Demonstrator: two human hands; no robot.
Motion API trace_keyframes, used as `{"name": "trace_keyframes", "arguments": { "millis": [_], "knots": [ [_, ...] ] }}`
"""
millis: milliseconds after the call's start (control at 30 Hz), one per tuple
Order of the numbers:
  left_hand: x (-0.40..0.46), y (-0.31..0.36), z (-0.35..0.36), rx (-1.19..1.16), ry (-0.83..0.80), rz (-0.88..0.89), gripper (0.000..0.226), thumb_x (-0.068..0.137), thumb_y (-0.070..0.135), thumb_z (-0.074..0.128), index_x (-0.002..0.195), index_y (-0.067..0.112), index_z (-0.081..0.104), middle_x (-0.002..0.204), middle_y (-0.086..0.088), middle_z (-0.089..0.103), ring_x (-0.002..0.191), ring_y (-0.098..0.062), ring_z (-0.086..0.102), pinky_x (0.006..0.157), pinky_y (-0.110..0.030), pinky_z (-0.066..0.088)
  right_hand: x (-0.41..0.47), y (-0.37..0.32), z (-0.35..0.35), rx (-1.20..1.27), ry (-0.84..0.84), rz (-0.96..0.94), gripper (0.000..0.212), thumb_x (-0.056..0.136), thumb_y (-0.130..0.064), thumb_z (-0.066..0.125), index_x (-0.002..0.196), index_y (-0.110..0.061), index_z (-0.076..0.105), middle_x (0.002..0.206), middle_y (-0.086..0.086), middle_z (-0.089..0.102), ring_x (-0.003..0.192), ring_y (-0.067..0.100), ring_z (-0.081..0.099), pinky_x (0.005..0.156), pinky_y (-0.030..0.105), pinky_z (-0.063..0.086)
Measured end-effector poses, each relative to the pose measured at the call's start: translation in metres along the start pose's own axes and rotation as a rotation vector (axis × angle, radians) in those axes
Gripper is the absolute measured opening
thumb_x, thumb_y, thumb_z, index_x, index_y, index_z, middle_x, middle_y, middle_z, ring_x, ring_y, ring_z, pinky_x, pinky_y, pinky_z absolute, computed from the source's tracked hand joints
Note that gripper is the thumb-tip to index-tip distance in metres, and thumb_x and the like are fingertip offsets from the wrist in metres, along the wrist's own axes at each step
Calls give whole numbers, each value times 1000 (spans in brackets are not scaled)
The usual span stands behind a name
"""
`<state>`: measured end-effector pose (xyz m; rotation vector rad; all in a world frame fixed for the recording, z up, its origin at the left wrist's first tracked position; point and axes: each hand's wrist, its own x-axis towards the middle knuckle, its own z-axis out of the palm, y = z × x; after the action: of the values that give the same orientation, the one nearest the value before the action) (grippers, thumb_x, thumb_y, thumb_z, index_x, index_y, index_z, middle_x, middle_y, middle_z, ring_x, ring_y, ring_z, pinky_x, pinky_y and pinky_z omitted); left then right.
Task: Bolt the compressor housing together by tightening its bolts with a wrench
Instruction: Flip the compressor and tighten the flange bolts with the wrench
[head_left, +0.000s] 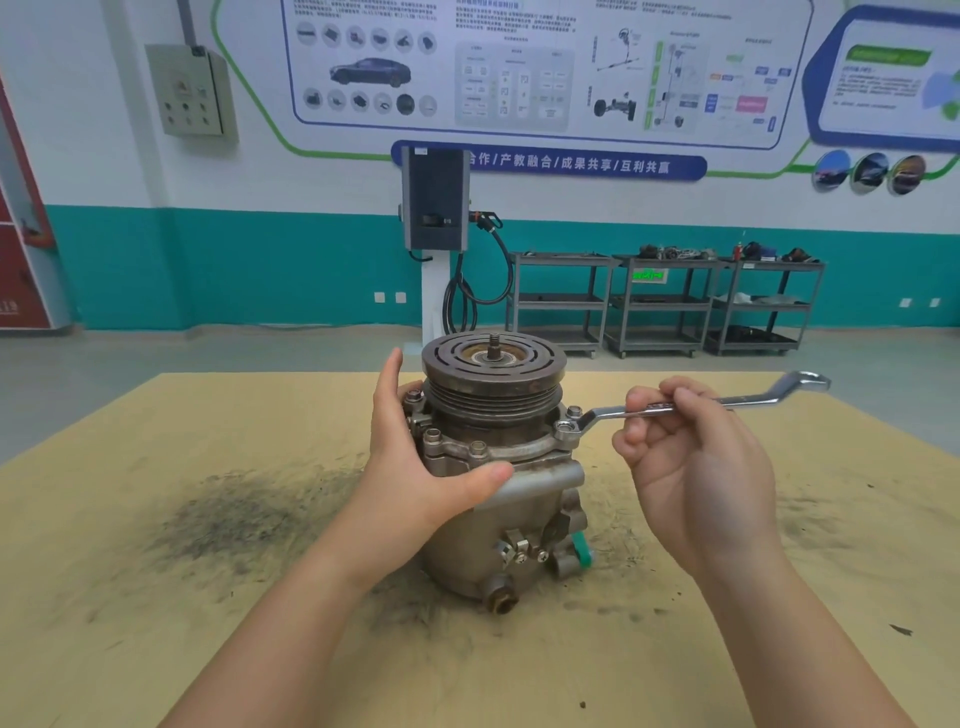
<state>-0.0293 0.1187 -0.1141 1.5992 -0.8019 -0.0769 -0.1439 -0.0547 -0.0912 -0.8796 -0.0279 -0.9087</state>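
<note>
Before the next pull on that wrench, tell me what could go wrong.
1. The right hand pinches the wrench mid-shaft with fingers only; it could slip off the bolt.
2. The compressor stands unclamped on the table, steadied only by the left hand; it may twist or tip.

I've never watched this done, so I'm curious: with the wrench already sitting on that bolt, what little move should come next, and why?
Probably a short swing of the wrench handle to turn the bolt. Its ring end already sits over that bolt on the flange's right side, the right hand pinches the shaft, and the left hand braces the compressor housing.
</note>
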Motion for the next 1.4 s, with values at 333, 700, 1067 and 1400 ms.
{"name": "trace_keyframes", "arguments": {
  "millis": [333, 700, 1067, 1400],
  "knots": [
    [4, -3, -1, 1, -12, -14, 124, 51, 64, 83, 136, 73, -7, 122, 48, 24, 136, -1, 30, 105, -26, 28, -28, 25, 9, -250, 18, -482, 32, 98, -15, 40, 81, -31, 61, 74, 5, 66, 50, 22, 49, 53, 28, 44],
    [-6, 10, 6, 21, 45, -26, 110, 54, 67, 85, 104, 90, -10, 149, 24, 20, 143, -10, 28, 119, -40, 25, -32, 22, 15, -309, 42, -655, 27, 101, -12, 38, 90, -25, 60, 81, 1, 68, 64, 21, 65, 67, 36, 56],
    [-21, 2, 48, 275, 612, 210, 85, 84, 73, 38, 147, 15, 29, 124, 5, 30, 117, -9, 29, 107, -40, 27, -8, 10, 3, -5, 91, -215, 28, 102, -4, 34, 81, -6, 53, 66, 9, 64, 49, 18, 55, 51, 25, 49],
    [20, -18, -15, -19, 28, 69, 99, 56, 67, 74, 144, 34, 45, 137, 21, 57, 125, 6, 52, 96, -16, 47, 1, -4, -2, -7, -28, 67, 28, 101, -9, 35, 80, -7, 54, 67, 7, 61, 51, 16, 53, 47, 24, 47]
  ]
}}
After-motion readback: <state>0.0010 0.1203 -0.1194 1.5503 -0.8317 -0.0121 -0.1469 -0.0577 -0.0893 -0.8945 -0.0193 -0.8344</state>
